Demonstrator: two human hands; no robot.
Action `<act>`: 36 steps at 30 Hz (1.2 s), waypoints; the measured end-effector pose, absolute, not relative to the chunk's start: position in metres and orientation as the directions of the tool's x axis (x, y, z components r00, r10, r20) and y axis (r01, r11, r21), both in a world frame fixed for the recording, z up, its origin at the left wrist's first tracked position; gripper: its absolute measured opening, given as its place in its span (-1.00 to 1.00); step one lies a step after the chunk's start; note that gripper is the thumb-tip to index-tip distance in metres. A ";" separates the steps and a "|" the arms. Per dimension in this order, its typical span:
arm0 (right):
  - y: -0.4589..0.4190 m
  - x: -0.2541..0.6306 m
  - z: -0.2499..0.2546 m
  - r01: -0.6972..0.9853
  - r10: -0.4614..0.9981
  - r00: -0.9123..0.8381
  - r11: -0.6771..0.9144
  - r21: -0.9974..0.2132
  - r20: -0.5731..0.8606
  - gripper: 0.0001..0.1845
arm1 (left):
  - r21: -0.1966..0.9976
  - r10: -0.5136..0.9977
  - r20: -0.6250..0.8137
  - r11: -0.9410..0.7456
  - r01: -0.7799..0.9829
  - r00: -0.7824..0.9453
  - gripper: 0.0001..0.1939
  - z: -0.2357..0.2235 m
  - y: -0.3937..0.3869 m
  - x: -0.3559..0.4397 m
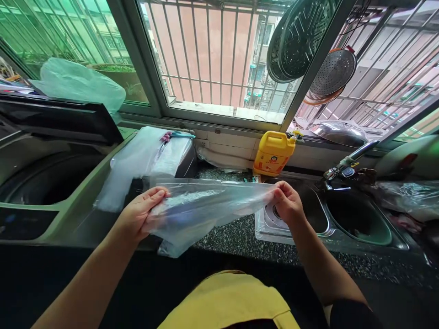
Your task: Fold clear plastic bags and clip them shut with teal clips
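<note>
A clear plastic bag (202, 210) is stretched sideways between my two hands, above the counter. My left hand (146, 210) pinches its left end between thumb and fingers. At the other end, my right hand (287, 201) grips the bag's upper corner, fingers closed. The bag's lower left part hangs down loosely. Behind it sits a dark box (187, 160) with whitish plastic sheeting (137, 153) draped over its top and left side.
A yellow jug (273, 153) stands by the window, left of the double sink (360, 219) with its tap (343, 167). At the left is a top-loading washing machine (68, 214) with its lid raised. Speckled counter (229, 240) runs below. Colanders (331, 71) hang by the window.
</note>
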State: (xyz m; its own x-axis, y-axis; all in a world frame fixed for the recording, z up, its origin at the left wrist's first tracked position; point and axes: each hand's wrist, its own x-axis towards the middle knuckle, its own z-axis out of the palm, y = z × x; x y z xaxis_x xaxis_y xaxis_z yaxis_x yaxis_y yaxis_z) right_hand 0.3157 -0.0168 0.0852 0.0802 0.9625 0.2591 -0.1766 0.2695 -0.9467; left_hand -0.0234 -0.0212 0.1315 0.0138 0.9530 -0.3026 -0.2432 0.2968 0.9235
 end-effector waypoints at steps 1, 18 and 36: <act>-0.021 0.305 0.084 -0.199 0.949 0.150 0.303 -0.932 0.276 -0.62 | 0.912 0.947 -0.321 0.317 -0.261 0.029 -0.73 0.128 -0.027 -0.027; -0.112 0.198 0.033 -0.035 0.994 0.042 0.099 -0.994 0.097 -0.64 | 0.862 0.943 -0.316 0.239 -0.447 -0.107 -0.77 0.049 -0.090 -0.091; -0.136 0.207 0.022 0.210 0.984 -0.158 0.110 -0.971 0.078 -0.68 | 0.955 0.875 -0.042 -0.106 0.276 0.481 -0.70 0.043 -0.074 -0.061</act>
